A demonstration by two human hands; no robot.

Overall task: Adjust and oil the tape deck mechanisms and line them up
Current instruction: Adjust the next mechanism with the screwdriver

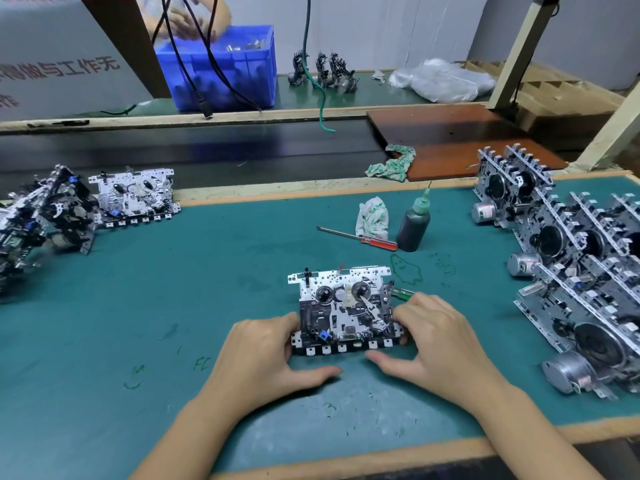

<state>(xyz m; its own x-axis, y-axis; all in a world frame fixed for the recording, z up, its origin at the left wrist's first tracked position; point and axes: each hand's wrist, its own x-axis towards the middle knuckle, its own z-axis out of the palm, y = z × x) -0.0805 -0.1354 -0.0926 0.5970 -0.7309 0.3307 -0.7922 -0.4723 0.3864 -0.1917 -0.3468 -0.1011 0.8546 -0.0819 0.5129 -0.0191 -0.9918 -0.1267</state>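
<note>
I see both hands low on the green felt bench (138, 289), the left hand (266, 355) and right hand (436, 334) each curling fingers round an end of the tape deck mechanism (346, 310), thumbs stretched flat in front. It lies face-up between them: perforated bright metal plate, black reels, white key tabs. An oil bottle (414, 223) and red-handled screwdriver (360, 237) lie beyond.

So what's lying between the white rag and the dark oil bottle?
In the head view, nothing stands between the white rag and the oil bottle, only bare green mat. The red-handled screwdriver lies just in front of them.
</note>
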